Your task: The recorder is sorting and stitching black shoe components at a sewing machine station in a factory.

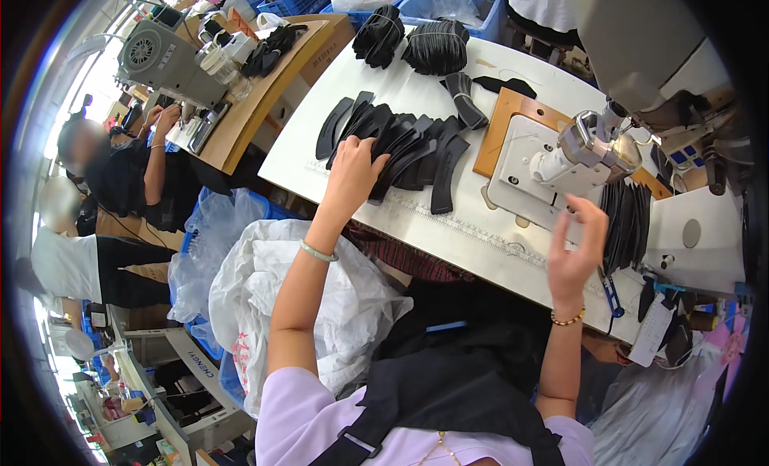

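Note:
Fingers curled, my left hand [352, 173] grips at the left part of a spread pile of curved black pieces [408, 149], flat and strip-like. Its fingertips are partly lost among the dark pieces, so how many it holds does not show. My right hand [581, 246] is raised at the table's near edge, in front of the sewing machine's metal plate [529, 173]. Thumb and fingers there are bent but apart, with nothing visible between them. Just beyond that hand is the machine's metal head [593, 145].
Tied black bundles [436, 48] lie at the table's far side. To the right, a stack of black pieces [625, 225] stands beside blue-handled snips [612, 298]. A white bag [304, 306] bulges below my left arm. Another person [144, 169] works at a machine on the left.

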